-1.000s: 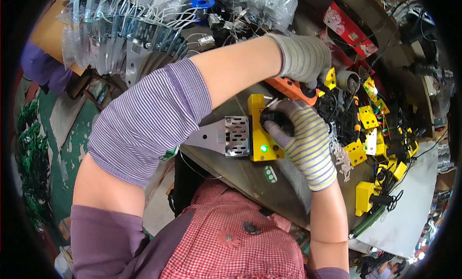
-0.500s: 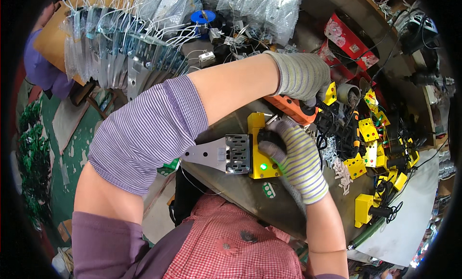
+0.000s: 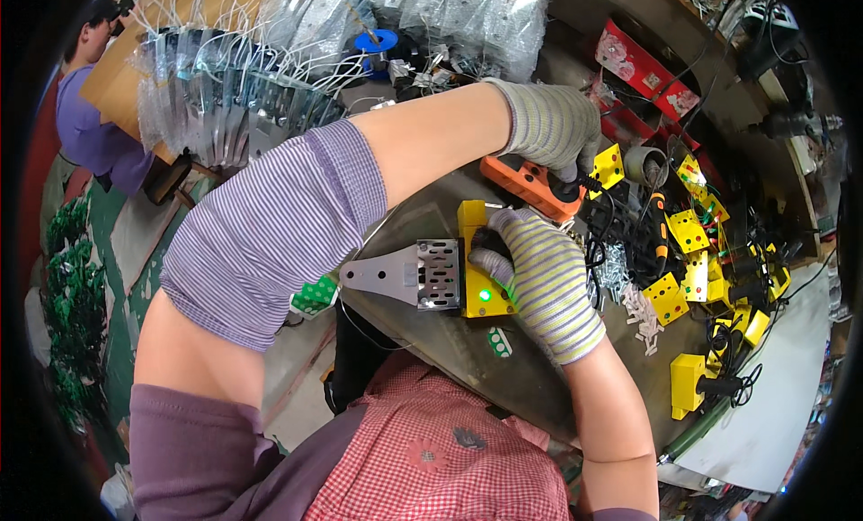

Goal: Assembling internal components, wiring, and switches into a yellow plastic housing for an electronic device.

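Pinning the yellow tool body (image 3: 476, 269) flat on the surface (image 3: 422, 341), the right hand (image 3: 539, 278) lay closed over its black knob — likely to steady it — its metal plate (image 3: 404, 274) pointing to nine o'clock. The left hand (image 3: 553, 125), at one o'clock, gripped the orange driver (image 3: 530, 184) — seemingly held ready over the work.

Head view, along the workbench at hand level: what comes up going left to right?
Metal plate → yellow tool body with a green light → right hand on it → scattered screws → loose yellow housings.
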### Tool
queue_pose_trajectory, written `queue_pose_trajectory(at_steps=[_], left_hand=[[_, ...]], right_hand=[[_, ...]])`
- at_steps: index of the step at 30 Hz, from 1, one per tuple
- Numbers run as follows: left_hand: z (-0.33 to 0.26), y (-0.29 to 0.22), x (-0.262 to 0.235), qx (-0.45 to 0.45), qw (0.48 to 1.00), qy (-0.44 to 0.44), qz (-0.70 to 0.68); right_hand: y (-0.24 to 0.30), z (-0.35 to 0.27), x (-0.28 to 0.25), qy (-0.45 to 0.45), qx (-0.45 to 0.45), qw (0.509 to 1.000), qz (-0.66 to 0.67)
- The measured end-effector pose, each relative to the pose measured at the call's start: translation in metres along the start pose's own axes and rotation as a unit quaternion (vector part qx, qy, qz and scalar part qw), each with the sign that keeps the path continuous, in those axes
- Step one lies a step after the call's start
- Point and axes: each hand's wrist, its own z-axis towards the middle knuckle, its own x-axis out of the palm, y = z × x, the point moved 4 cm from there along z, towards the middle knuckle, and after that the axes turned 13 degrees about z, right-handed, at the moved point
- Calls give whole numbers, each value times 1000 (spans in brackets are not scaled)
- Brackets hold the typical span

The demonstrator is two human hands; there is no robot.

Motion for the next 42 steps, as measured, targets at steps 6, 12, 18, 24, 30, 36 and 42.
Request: queue_pose_trajectory(at_steps=[6, 12, 18, 24, 30, 36, 42], left_hand=[[-4, 2, 1, -10, 999, -6, -45], [-5, -3, -1, 24, 999, -19, -22], [-6, 2, 3, 12, 999, -8, -41], [2, 4, 7, 4, 998, -10, -62], [-2, 3, 8, 10, 998, -61, 0], [1, 0, 6, 10, 999, -34, 0], [2, -2, 5, -3, 999, -47, 20]], right_hand=[[-5, -2, 8, -12, 49, 999, 4], [-4, -5, 4, -38, 38, 998, 17], [9, 13, 8, 53, 169, 969, -172], [-1, 19, -7, 165, -139, 976, -20], [5, 21, -19, 91, -22, 994, -60], [7, 28, -16, 221, -93, 968, -71], [-3, 34, -16, 276, -177, 945, -5]])
